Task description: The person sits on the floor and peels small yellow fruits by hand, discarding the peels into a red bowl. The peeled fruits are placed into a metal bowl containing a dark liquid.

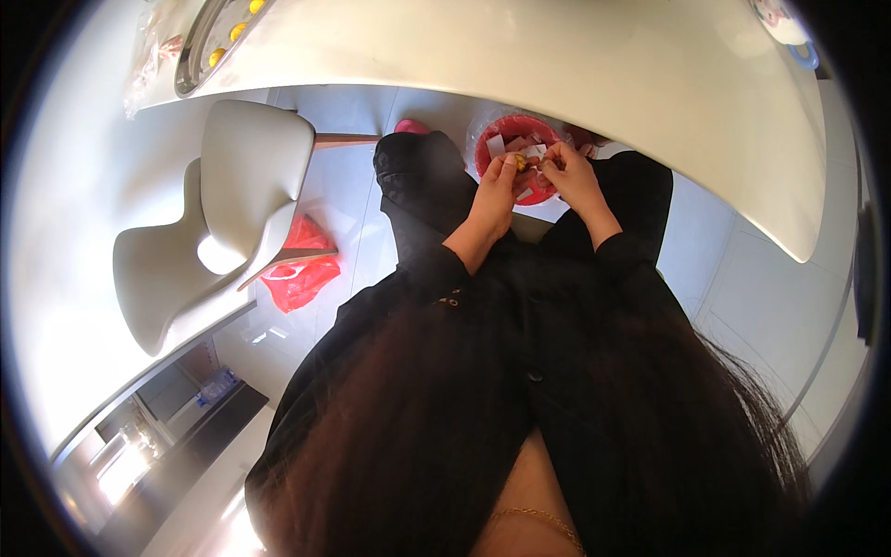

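Between my knees, under the table edge, stands a red plastic basket lined with a clear bag, with pieces of white and pinkish scrap inside. Above it, my left hand pinches a small yellow and dark item between thumb and fingers. Close to its right, my right hand has its fingertips bent together near that item; whether they grip a part of it I cannot tell. Several yellow round pieces lie on a metal tray on the table at upper left.
A cream table spans the top, its curved edge beyond my hands. Clear plastic wrapping lies beside the tray. A cup with a blue handle stands at upper right. White chairs and a red plastic bag are on the left.
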`<state>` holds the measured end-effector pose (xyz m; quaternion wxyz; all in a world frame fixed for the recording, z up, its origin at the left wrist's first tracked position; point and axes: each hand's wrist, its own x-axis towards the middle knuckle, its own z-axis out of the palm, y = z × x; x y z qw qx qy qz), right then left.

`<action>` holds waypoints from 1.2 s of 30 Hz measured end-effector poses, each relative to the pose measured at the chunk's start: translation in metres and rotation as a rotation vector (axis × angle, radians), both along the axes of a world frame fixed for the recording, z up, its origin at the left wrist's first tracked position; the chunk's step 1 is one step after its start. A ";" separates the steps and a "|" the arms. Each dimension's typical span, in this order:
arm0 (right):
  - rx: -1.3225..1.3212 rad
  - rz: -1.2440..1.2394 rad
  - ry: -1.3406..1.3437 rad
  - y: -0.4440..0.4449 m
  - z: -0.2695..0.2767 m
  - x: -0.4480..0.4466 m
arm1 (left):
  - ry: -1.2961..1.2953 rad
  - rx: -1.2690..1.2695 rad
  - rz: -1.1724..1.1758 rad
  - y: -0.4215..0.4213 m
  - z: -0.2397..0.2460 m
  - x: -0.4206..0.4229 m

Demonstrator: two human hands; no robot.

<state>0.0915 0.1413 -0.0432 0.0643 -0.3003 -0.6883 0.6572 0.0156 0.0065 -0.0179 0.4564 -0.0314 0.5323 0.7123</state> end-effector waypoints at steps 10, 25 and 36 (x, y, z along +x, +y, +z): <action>-0.318 -0.001 0.191 -0.004 0.028 -0.002 | -0.099 0.289 0.060 0.002 -0.009 -0.004; -0.164 0.017 0.152 -0.011 0.032 -0.004 | 0.596 -0.065 -0.025 0.008 0.024 0.003; -0.288 -0.065 0.166 -0.017 0.035 -0.002 | 0.486 -0.078 -0.017 0.009 0.017 0.001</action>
